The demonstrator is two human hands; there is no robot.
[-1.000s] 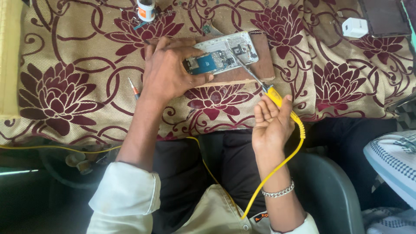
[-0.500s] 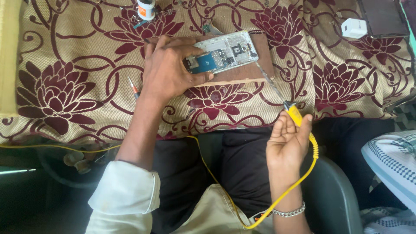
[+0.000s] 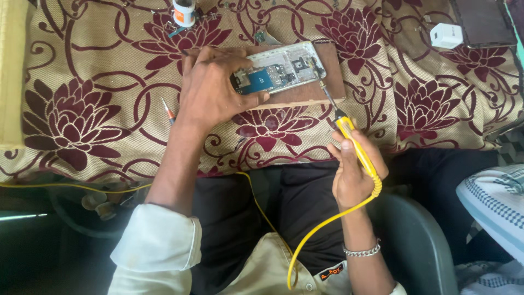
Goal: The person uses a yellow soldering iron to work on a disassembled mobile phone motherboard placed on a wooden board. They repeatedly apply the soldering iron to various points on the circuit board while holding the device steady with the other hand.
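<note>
Yellow-handled soldering iron (image 3: 355, 143), thin metal tip on opened phone (image 3: 281, 68).

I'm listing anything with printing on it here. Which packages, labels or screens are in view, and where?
Small bottle: top edge, left of centre; white body, orange label band.
White box: top right on the cloth; small, rectangular.
Dark flat panel: top right corner; possibly a screen, unlit.
Opened phone: centre, under the left hand; circuitry up, no screen showing.
</note>
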